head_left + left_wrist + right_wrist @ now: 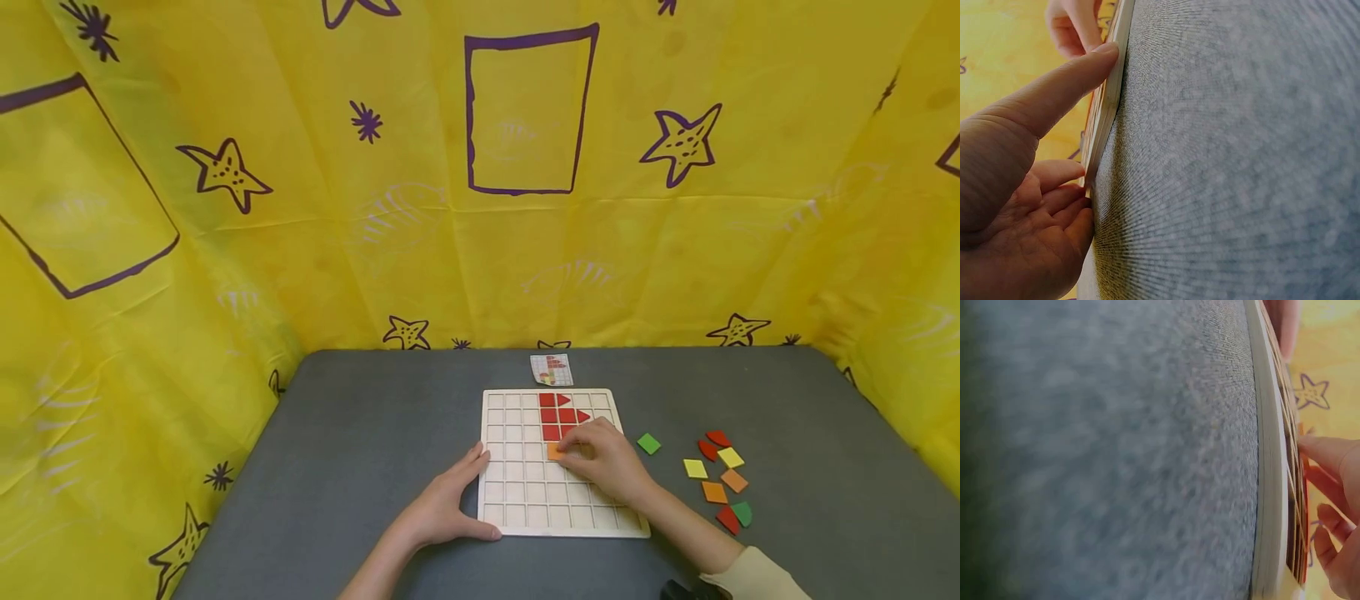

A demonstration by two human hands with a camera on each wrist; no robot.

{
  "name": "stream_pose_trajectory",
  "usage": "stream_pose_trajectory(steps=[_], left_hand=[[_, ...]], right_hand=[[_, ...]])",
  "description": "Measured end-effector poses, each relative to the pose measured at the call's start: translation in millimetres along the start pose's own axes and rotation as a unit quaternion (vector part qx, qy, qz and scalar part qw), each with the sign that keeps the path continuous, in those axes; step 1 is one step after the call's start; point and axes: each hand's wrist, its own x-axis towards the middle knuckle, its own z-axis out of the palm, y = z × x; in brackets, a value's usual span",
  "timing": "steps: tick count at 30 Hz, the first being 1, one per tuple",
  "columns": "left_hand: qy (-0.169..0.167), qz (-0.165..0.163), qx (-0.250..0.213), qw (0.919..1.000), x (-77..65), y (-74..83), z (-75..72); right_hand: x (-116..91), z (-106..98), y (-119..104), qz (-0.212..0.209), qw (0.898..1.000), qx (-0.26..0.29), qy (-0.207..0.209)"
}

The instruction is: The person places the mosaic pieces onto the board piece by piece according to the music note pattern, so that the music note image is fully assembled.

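Orange tile (pixel 553 452) sits pinched in right hand's grip (pixel 606 457); left hand (pixel 442 507), spread, touches board (pixel 515 493).

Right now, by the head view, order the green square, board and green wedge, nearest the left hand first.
1. Board: its left edge meets the left hand.
2. Green square: right of the board.
3. Green wedge: farther right.
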Motion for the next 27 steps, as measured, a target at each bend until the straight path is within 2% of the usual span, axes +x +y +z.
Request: stream_pose_trajectory(steps=[3,7,13,16,20,23,27], left_hand=[[-0.002,-0.003,-0.004,1.0,-0.1,0.6,0.1],[-0.001,0.001,-0.004,1.0,-0.5,0.5,-0.5],[-0.001,-0.001,-0.002,1.0,-0.5,-0.7,-0.9],[0.0,0.001,0.0,1.0,0.0,-1.8,-0.3],[0.002,0.002,0.002,1.0,0.1,-2.6,0.4],[0.002,0.001,-0.001,1.0,0.0,-2.4,0.5],[0.0,0.001,-0.004,1.0,0.5,-1.1,-0.2]], right_hand=[[1.9,2.1,-2.4,-0.008,1.0,-0.01,-0.003],[3.2,1.9,-4.8,0.005,1.0,-0.013,-0.014],[2.3,-3.3,-2.9,0.029,0.999,0.017,-0.031],[-0.2,-10.2,-0.8,0.087,0.994,0.051,-0.033],[-5.0,-24.3,3.7,0.182,0.98,0.074,-0.032],[-10.9,-37.4,10.5,0.21,0.976,0.045,-0.019],[-22.5,-54.1,25.8,0.185,0.982,-0.037,0.02]])
